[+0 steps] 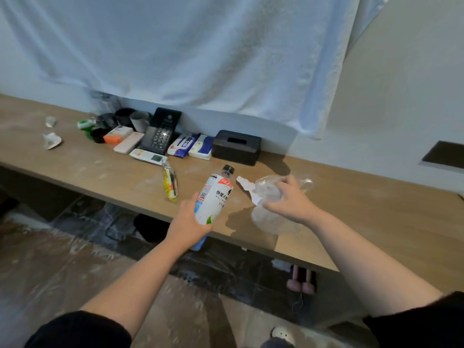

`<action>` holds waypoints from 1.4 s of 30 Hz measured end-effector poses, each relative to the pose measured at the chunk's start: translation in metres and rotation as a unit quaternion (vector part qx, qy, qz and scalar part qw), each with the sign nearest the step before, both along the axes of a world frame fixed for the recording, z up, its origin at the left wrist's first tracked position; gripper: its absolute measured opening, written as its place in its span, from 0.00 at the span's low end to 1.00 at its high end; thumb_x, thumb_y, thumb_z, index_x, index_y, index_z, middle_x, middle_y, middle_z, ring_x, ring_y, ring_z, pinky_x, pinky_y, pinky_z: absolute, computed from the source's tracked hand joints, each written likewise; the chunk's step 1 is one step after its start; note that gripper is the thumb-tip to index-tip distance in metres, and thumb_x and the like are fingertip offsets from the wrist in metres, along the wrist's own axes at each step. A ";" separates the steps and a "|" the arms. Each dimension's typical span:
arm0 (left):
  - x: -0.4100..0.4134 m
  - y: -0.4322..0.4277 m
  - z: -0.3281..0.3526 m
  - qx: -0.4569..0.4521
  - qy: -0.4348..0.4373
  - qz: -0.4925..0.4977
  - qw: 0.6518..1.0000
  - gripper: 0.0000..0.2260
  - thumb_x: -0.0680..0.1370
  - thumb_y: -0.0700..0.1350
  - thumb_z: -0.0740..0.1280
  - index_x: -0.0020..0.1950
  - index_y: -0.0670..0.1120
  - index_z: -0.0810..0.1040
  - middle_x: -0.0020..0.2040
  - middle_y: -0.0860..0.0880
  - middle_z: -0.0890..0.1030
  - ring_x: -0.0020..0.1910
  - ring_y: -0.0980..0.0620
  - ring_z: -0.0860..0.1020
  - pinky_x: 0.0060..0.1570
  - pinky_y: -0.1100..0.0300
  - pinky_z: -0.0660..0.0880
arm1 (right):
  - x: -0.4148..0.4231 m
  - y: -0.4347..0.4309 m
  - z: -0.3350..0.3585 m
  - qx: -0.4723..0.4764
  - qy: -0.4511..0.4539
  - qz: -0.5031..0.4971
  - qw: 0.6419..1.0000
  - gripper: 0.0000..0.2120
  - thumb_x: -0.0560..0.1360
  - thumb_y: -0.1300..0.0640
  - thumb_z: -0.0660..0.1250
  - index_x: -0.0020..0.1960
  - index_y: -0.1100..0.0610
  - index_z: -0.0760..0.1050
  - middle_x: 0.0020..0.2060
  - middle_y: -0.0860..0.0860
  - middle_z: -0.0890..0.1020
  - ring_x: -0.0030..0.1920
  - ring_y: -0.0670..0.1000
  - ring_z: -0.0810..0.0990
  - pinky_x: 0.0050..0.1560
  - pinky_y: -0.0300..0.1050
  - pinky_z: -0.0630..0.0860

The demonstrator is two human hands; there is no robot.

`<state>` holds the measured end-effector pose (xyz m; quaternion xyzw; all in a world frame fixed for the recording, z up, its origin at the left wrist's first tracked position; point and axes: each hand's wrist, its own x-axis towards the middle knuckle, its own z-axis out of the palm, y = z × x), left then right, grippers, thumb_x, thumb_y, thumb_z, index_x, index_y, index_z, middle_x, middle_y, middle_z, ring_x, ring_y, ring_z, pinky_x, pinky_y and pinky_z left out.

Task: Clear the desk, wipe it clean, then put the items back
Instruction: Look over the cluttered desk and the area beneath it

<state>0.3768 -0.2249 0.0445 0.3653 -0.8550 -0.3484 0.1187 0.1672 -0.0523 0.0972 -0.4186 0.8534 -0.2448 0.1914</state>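
A long wooden desk (364, 222) runs along the wall, dusty with white smears. My left hand (187, 222) grips a white-labelled drink bottle (216, 197) with a black cap, tilted above the desk's front edge. My right hand (286, 199) holds a crumpled clear plastic wrapper (268, 190) just over the desk, with a white paper scrap (247, 188) beside it. A yellow snack packet (170, 184) lies left of the bottle.
At the back stand a black phone (160, 131), a remote (148, 155), tissue packs (190, 145), a black tissue box (236, 146), small boxes (118, 135), dark cups (130, 118). Crumpled wrappers (51, 140) lie far left. A white sheet (200, 46) hangs above.
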 end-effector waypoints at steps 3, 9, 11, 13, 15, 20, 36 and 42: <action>0.026 -0.022 0.000 -0.001 0.004 -0.006 1.000 0.40 0.65 0.50 0.76 0.74 0.54 0.62 0.60 0.49 0.73 0.57 0.50 0.76 0.51 0.50 0.78 | 0.028 -0.026 -0.001 0.027 0.071 0.041 0.996 0.21 0.72 0.53 0.72 0.62 0.57 0.70 0.61 0.49 0.60 0.56 0.49 0.70 0.58 0.38 0.69; 0.043 -0.070 0.002 0.013 0.023 0.023 0.999 0.41 0.70 0.48 0.76 0.78 0.52 0.57 0.64 0.48 0.73 0.58 0.51 0.74 0.48 0.58 0.73 | 0.055 -0.087 -0.001 0.046 0.225 0.014 0.973 0.16 0.75 0.67 0.66 0.62 0.59 0.75 0.66 0.54 0.65 0.56 0.53 0.72 0.54 0.40 0.74; 0.048 -0.087 0.000 0.017 0.024 0.027 0.999 0.39 0.70 0.48 0.76 0.77 0.50 0.59 0.63 0.47 0.73 0.58 0.51 0.74 0.46 0.60 0.71 | 0.064 -0.110 0.002 0.036 0.245 0.020 0.969 0.15 0.76 0.67 0.65 0.62 0.59 0.76 0.68 0.55 0.65 0.60 0.56 0.73 0.55 0.43 0.76; 0.054 -0.106 0.003 0.016 0.027 0.028 0.999 0.38 0.71 0.48 0.76 0.76 0.49 0.60 0.63 0.47 0.73 0.59 0.51 0.73 0.46 0.60 0.72 | 0.070 -0.137 0.002 -0.005 0.232 0.024 0.972 0.14 0.77 0.67 0.63 0.61 0.61 0.77 0.70 0.55 0.65 0.54 0.57 0.78 0.52 0.44 0.76; 0.062 -0.132 0.005 0.011 0.038 0.033 0.999 0.37 0.70 0.47 0.76 0.75 0.49 0.61 0.62 0.48 0.72 0.60 0.50 0.73 0.50 0.58 0.74 | 0.077 -0.170 0.000 -0.035 0.243 0.050 0.968 0.15 0.77 0.68 0.62 0.62 0.61 0.75 0.71 0.56 0.66 0.53 0.60 0.79 0.53 0.49 0.77; 0.088 -0.227 0.007 -0.016 0.017 0.070 0.997 0.37 0.69 0.48 0.76 0.74 0.48 0.63 0.60 0.47 0.71 0.60 0.47 0.72 0.57 0.49 0.75 | 0.096 -0.272 -0.003 -0.051 0.309 0.078 0.947 0.14 0.78 0.64 0.62 0.63 0.57 0.75 0.62 0.53 0.76 0.42 0.56 0.82 0.38 0.45 0.77; 0.241 -0.514 0.017 -0.082 -0.017 0.206 0.975 0.43 0.70 0.49 0.76 0.79 0.48 0.56 0.65 0.48 0.70 0.63 0.48 0.72 0.59 0.52 0.74 | 0.212 -0.613 -0.001 -0.062 0.328 0.229 0.914 0.09 0.69 0.62 0.72 0.48 0.62 0.78 0.41 0.56 0.81 0.31 0.60 0.78 0.25 0.41 0.60; 0.277 -0.583 -0.002 -0.091 -0.011 0.243 0.966 0.46 0.72 0.52 0.74 0.80 0.41 0.51 0.68 0.43 0.68 0.66 0.46 0.67 0.62 0.53 0.69 | 0.252 -0.688 -0.016 -0.078 0.325 0.238 0.912 0.06 0.69 0.60 0.71 0.45 0.60 0.78 0.39 0.54 0.79 0.32 0.58 0.78 0.26 0.42 0.65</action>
